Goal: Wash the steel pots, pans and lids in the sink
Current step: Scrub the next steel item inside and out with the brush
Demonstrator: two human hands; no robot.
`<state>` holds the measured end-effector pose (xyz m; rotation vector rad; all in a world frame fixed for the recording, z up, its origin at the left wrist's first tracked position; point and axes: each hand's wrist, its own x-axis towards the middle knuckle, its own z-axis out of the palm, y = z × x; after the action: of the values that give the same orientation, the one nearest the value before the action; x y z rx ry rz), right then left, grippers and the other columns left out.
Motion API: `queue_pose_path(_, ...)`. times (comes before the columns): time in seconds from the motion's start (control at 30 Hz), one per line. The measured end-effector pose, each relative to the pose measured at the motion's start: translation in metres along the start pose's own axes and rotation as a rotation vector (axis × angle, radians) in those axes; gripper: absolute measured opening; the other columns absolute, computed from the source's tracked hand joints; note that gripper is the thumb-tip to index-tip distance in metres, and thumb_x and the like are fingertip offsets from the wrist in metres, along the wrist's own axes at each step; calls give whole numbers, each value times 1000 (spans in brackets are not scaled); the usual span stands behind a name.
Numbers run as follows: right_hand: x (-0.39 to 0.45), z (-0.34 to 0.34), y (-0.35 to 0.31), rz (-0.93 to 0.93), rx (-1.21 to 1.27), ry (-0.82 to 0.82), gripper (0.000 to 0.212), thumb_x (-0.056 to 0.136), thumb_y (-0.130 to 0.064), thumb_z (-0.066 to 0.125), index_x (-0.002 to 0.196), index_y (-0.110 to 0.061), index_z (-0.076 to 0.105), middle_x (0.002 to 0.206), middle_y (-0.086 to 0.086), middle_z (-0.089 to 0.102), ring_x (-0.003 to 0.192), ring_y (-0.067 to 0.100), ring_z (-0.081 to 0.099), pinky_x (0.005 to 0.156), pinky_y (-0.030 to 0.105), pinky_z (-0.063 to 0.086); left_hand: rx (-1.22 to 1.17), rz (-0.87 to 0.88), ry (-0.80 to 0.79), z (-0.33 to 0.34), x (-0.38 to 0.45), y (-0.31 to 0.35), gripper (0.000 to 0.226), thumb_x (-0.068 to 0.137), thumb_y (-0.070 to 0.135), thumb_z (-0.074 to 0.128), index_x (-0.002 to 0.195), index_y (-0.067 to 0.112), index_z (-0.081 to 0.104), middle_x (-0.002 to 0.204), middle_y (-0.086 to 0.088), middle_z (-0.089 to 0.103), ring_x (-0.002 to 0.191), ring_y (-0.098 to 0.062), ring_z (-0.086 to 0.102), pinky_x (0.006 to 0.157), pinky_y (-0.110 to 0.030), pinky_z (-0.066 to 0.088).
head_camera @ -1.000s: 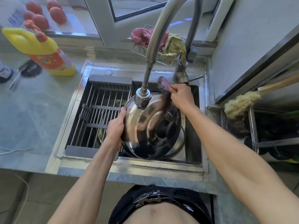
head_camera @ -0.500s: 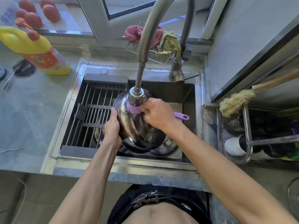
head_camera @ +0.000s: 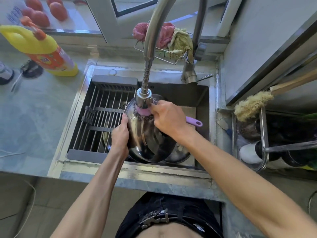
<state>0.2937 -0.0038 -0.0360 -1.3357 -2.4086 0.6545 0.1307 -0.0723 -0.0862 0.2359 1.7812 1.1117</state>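
A round steel lid (head_camera: 151, 143) stands tilted on edge over the sink (head_camera: 202, 107), under the faucet head (head_camera: 143, 98). My left hand (head_camera: 120, 134) grips its left rim. My right hand (head_camera: 169, 119) grips a purple-handled steel-wool scrubber (head_camera: 193, 121), with the scrubbing pad pressed against the lid's upper part just below the faucet head. Another steel pot or lid (head_camera: 178, 152) lies in the sink bottom behind the held one, mostly hidden.
A roll-up drying rack (head_camera: 103, 121) covers the sink's left half. A yellow detergent bottle (head_camera: 42, 48) lies on the counter at left. A wire basket with cloths (head_camera: 164, 42) hangs behind the faucet. A utensil rack with a brush (head_camera: 252, 105) stands at right.
My right hand brought the scrubber from the lid's top rim down onto its face. The lid turned more edge-on in my left hand.
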Motion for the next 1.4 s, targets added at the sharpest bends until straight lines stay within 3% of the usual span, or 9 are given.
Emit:
queue_pose_path(0.13, 19, -5, 42, 253, 31, 26, 21, 95, -16, 50, 80, -13, 65, 72, 1, 53, 67, 25, 55, 59, 32, 38, -29, -4, -36, 0, -3, -2, 50, 98, 56, 58, 89, 10, 77, 96, -12, 79, 91, -28, 76, 79, -36, 59)
queue_pose_path(0.2, 18, -5, 56, 332, 68, 53, 25, 97, -17, 50, 81, -11, 67, 72, 2, 56, 69, 27, 56, 59, 30, 34, -107, -27, -62, 3, -4, -3, 47, 100, 52, 57, 93, 10, 77, 96, -11, 79, 89, -24, 76, 77, -35, 59)
queue_pose_path(0.37, -10, 8, 80, 469, 148, 21, 25, 98, -25, 52, 92, -16, 75, 86, 7, 69, 82, 30, 64, 65, 35, 47, -245, -98, -83, -3, -5, -12, 57, 97, 62, 53, 116, 13, 76, 118, -12, 75, 112, -29, 71, 103, -51, 52)
queue_pose_path(0.47, -37, 20, 90, 548, 186, 27, 24, 99, -26, 56, 94, -18, 77, 81, 7, 70, 78, 31, 64, 60, 31, 40, -344, -121, -58, -5, -6, -7, 63, 96, 67, 51, 127, 16, 71, 124, -11, 72, 118, -29, 68, 106, -52, 50)
queue_pose_path(0.67, -95, 53, 54, 451, 259, -4, 24, 99, -27, 53, 101, -15, 74, 82, 12, 69, 77, 34, 64, 74, 45, 54, -456, -163, 34, 7, -2, -5, 62, 95, 70, 48, 125, 20, 71, 119, -7, 75, 112, -28, 69, 98, -52, 54)
queue_pose_path(0.87, -88, 51, 9, 278, 248, 80, 26, 102, -23, 53, 120, -20, 71, 82, 6, 63, 74, 26, 59, 61, 32, 41, -500, -137, 148, 22, -7, -17, 59, 93, 69, 56, 116, 16, 71, 105, -5, 78, 102, -25, 74, 89, -46, 59)
queue_pose_path(1.1, -78, 50, 71, 514, 253, 74, 23, 97, -21, 56, 109, -19, 76, 98, 10, 74, 92, 33, 65, 77, 40, 53, -576, -138, 58, 1, 0, -23, 63, 95, 72, 44, 129, 24, 67, 120, -5, 74, 111, -26, 70, 91, -48, 58)
queue_pose_path(1.2, -54, 47, 89, 589, 301, 104, 22, 96, -25, 57, 105, -17, 75, 97, 10, 75, 92, 35, 67, 74, 40, 54, -509, -157, -20, -8, 0, -23, 64, 97, 71, 43, 130, 22, 67, 121, -7, 74, 111, -27, 70, 91, -45, 56)
queue_pose_path(1.4, 7, 26, 91, 452, 350, 49, 27, 99, -32, 58, 118, -23, 74, 117, 3, 73, 110, 24, 65, 87, 34, 53, -387, -153, -99, -14, -1, -15, 68, 96, 67, 50, 126, 9, 71, 125, -19, 70, 115, -36, 68, 103, -54, 52)
